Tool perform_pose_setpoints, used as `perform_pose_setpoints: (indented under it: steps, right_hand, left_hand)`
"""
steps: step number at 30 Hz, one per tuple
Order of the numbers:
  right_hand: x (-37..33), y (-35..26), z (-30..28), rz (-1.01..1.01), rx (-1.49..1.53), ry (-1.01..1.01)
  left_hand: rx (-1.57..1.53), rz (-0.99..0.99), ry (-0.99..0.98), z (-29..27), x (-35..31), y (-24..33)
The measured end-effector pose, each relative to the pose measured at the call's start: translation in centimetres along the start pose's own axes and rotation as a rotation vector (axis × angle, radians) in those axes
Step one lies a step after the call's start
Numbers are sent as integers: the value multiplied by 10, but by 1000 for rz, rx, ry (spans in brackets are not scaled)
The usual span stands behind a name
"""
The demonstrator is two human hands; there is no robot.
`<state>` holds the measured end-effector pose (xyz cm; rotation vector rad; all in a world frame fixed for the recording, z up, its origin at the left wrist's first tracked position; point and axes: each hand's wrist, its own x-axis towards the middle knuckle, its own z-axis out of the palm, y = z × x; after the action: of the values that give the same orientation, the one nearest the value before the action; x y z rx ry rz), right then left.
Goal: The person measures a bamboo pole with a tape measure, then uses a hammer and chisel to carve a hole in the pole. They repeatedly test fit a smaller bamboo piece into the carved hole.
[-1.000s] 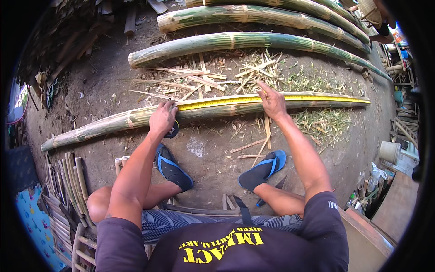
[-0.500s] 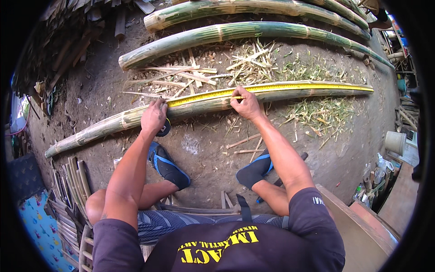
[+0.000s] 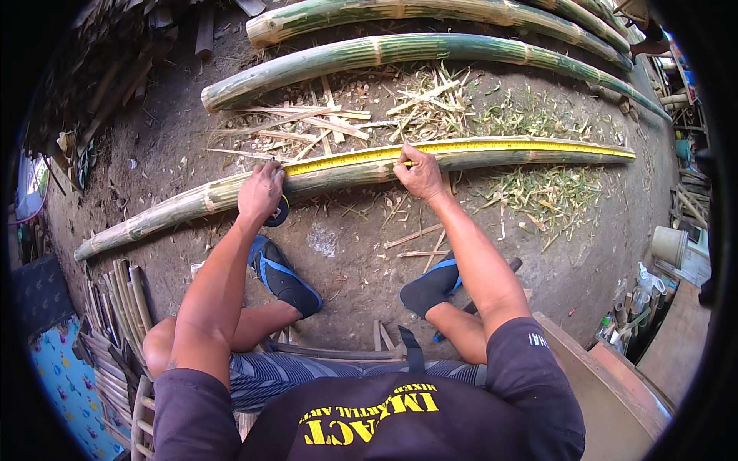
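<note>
A long green-brown bamboo pole (image 3: 154,219) lies crosswise on the ground in front of my feet. The yellow blade of a tape measure (image 3: 492,146) runs along its top toward the right end. My left hand (image 3: 260,194) is closed at the blade's left end, and the dark tape case hangs partly hidden beneath it. Farther right, my right hand (image 3: 420,175) rests on the pole at the blade's lower edge. Its fingers are pinched on a thin yellow pencil (image 3: 410,163), mostly hidden by the hand.
More thick bamboo poles (image 3: 307,69) lie beyond. Split strips (image 3: 307,127) and green shavings (image 3: 546,196) litter the dirt between and around them. Thin bamboo sticks (image 3: 127,303) stand at lower left. On the right are a pale bucket (image 3: 669,243) and boards (image 3: 676,338).
Both hands stay at nearly the same spots on the pole. The pencil in my right hand has turned slightly and shows less. The tape and pole lie as before.
</note>
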<state>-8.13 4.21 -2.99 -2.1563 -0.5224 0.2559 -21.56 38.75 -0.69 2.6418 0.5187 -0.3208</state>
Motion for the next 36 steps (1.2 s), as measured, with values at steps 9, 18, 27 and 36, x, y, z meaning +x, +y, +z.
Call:
perform_pose_setpoints:
  steps: [9, 18, 27, 36]
  right_hand:
    - [1, -6, -6, 27, -89, -172]
    - [5, -127, 131, -61, 243, -76]
    - [22, -187, 234, -8, 277, -51]
    - [26, -168, 248, 11, 146, -113]
  left_hand:
    - [-20, 30, -8, -1, 1, -7]
    - [-22, -39, -134, -35, 0, -71]
    - [46, -107, -168, -74, -7, -172]
    - [54, -139, -155, -75, -7, -166]
